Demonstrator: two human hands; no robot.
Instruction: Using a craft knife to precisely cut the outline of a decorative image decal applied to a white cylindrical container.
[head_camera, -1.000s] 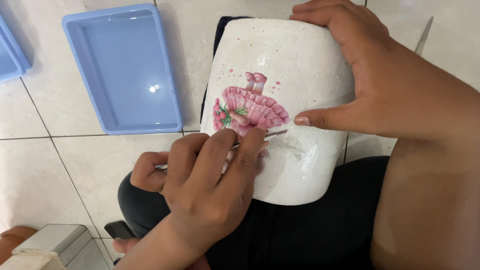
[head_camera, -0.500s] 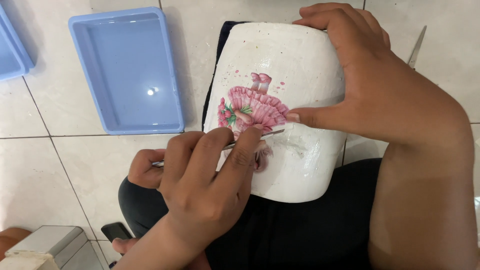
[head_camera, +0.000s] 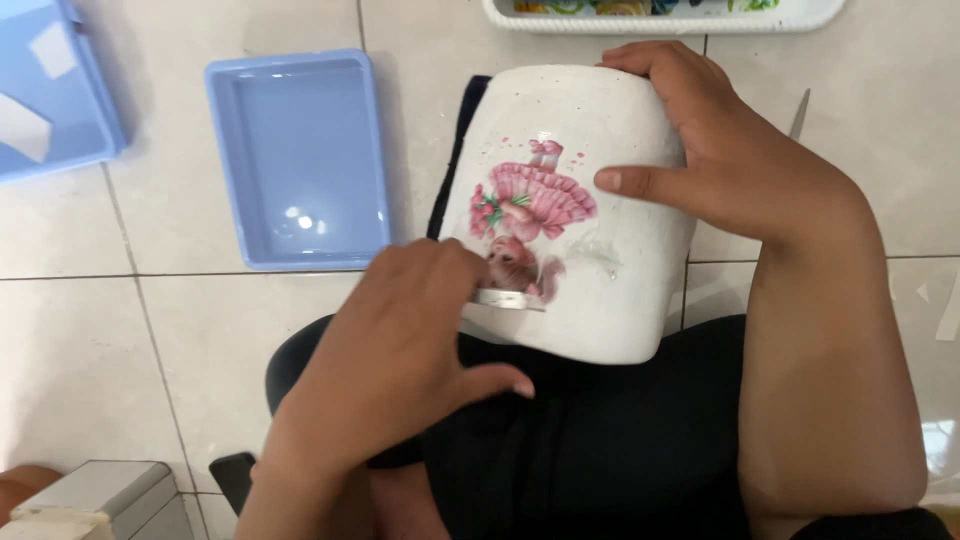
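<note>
White pot: a white, rough-coated pot (head_camera: 600, 200) lies on its side across the person's lap, its far end over the floor tiles and its near edge on the dark trousers (head_camera: 600, 450).
Picture on the pot: a pink paper cut-out (head_camera: 530, 215) of a figure in a frilled pink dress with a small bunch of flowers is stuck to the upper face of the pot (seen upside down from the head camera).
Right hand: the right hand (head_camera: 720, 160) lies spread over the far right side of the pot, fingers curled around its top edge and the thumb stretched out flat on the white face, its tip just beside the pink dress; the hand presses on the pot without closing around it.
Left hand: the left hand (head_camera: 400, 340) is closed on a thin metal tool (head_camera: 508, 299), whose short shiny end shows past the fingertips and rests on the lower part of the cut-out; the thumb points out to the right over the trousers.
Blue tray: an empty light-blue rectangular tray (head_camera: 300, 160) sits on the floor just left of the pot.
Second blue tray: part of another blue tray (head_camera: 50, 100) shows at the top left corner.
White basket: a white rim (head_camera: 660, 18) runs along the top edge.
Grey box: a grey box (head_camera: 100, 500) sits bottom left.
</note>
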